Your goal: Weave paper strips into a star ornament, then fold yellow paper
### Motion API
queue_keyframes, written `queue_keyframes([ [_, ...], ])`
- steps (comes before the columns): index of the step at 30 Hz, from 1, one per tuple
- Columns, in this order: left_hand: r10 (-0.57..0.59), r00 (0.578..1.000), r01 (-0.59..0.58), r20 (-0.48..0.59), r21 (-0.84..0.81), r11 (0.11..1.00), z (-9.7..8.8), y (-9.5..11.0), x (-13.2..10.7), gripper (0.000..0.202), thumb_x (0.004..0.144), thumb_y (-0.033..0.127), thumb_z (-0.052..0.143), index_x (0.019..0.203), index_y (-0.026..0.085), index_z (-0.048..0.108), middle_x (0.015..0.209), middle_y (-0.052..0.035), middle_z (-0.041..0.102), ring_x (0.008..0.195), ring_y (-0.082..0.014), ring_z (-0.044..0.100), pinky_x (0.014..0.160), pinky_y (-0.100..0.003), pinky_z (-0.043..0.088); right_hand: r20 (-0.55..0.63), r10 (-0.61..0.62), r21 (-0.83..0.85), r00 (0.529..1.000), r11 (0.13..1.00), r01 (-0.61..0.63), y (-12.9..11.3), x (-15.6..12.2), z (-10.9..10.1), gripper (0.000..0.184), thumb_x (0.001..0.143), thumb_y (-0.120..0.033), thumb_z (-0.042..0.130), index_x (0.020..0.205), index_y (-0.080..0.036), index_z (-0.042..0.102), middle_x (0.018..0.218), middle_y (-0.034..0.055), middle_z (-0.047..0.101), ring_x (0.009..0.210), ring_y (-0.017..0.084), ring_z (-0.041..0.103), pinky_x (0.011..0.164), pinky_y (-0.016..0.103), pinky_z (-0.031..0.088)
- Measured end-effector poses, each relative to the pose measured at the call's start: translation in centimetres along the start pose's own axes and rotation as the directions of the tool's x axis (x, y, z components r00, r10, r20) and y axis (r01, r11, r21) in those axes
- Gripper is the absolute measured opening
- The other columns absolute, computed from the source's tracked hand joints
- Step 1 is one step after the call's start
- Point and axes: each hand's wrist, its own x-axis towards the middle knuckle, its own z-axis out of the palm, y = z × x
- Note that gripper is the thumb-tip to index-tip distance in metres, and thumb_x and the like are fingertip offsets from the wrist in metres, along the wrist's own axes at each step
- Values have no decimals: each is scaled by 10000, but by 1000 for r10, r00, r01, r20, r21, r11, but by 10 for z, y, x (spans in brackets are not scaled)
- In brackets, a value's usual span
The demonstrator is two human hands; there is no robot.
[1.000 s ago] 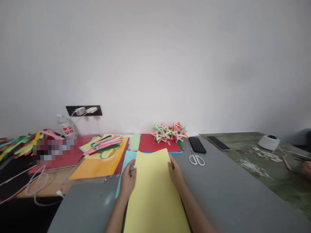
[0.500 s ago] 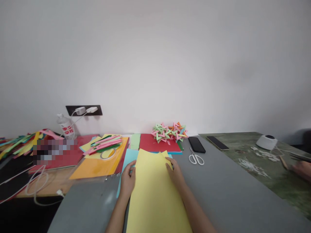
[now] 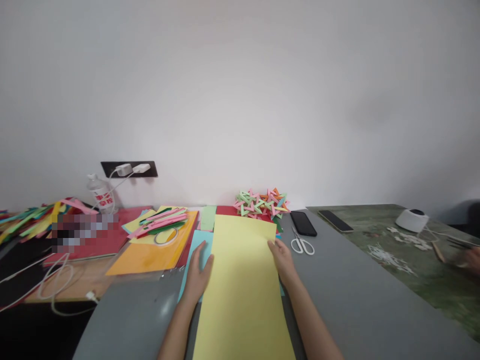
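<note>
A long sheet of yellow paper (image 3: 243,280) stretches up the middle of the grey table, its far edge nearly straight. My left hand (image 3: 197,275) is along the paper's left edge, fingers stretched out and thumb apart, the thumb touching or close to that edge. On the other side, my right hand (image 3: 282,260) has the paper's right edge between thumb and fingers near its far corner. Light blue paper (image 3: 192,255) lies partly hidden beneath the yellow sheet.
White-handled scissors (image 3: 302,245) and a black phone (image 3: 303,223) lie to the right. Behind the paper stands a folded-paper model (image 3: 261,203). Orange paper (image 3: 140,259) with coloured strips is left. Another person's hand (image 3: 473,261) is at far right.
The yellow paper's far end has straightened, its folded-looking right corner now flat, and reaches farther toward the wall. My left fingers have uncurled; my right hand has shifted right along with the paper's edge.
</note>
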Motion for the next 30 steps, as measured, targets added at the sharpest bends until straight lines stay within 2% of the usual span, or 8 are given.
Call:
queue_keyframes([
  [3, -79, 995, 82, 60, -45, 996, 4, 12, 5, 585, 672, 385, 650, 1190, 179, 474, 1248, -128, 512, 1215, -263, 389, 1040, -434, 220, -15, 48, 73, 999, 996, -46, -3, 3, -8, 480, 611, -532, 661, 945, -194, 599, 846, 74, 708, 795, 271, 655, 641, 370, 510],
  [7, -143, 951, 187, 275, -139, 973, 15, 27, 10, 459, 669, 419, 652, 1049, 168, 601, 1094, -127, 634, 1066, -291, 541, 925, -425, 385, -33, 74, 135, 997, 988, -69, -4, 5, -8, 494, 613, -511, 670, 987, -198, 591, 855, 69, 709, 830, 281, 649, 676, 389, 509],
  [10, -228, 878, 378, 421, -319, 869, 22, 30, 8, 470, 690, 420, 635, 1083, 167, 593, 1029, -122, 673, 950, -283, 615, 815, -398, 466, -17, 78, 153, 997, 985, -75, -7, 2, 0, 526, 604, -504, 684, 1024, -203, 586, 934, 75, 696, 909, 292, 624, 725, 401, 497],
  [12, -273, 846, 473, 458, -410, 780, 23, 28, 5, 508, 673, 394, 660, 1116, 162, 573, 1020, -121, 679, 941, -279, 622, 814, -388, 468, 81, 107, 169, 991, 978, -119, -13, -3, 6, 511, 634, -529, 652, 1023, -201, 597, 1017, 83, 670, 986, 291, 590, 786, 408, 475],
  [16, -317, 839, 517, 443, -465, 719, 19, 21, 3, 533, 675, 357, 662, 1158, 169, 542, 1046, -114, 671, 958, -280, 618, 822, -383, 469, 485, 157, 204, 860, 936, -286, -23, -15, 14, 529, 741, -605, 484, 1067, -205, 602, 1195, 77, 574, 1149, 258, 476, 935, 407, 376],
  [18, -340, 835, 533, 432, -482, 695, 17, 19, 2, 525, 677, 339, 661, 1161, 174, 540, 1066, -108, 663, 979, -281, 608, 829, -382, 469, 571, 157, 180, 806, 934, -309, -24, -20, 16, 482, 742, -522, 553, 1129, -234, 566, 1242, 59, 536, 1166, 243, 460, 967, 404, 340],
  [23, -391, 825, 561, 408, -509, 653, 17, 8, 3, 478, 690, 302, 656, 1143, 193, 554, 1103, -96, 646, 1038, -275, 577, 865, -382, 453, 529, 262, 20, 807, 947, -320, -17, -22, 14, 625, 663, -419, 689, 1232, -304, 455, 1234, 55, 536, 1065, 238, 539, 921, 416, 371],
  [30, -452, 818, 575, 357, -550, 606, 20, -16, 12, 395, 689, 289, 650, 1069, 203, 583, 1096, -81, 650, 1068, -271, 559, 917, -393, 418, 527, 292, -141, 798, 956, -257, -19, -19, 2, 448, 711, -471, 612, 1093, -242, 568, 1031, 51, 644, 926, 228, 595, 841, 388, 412],
])
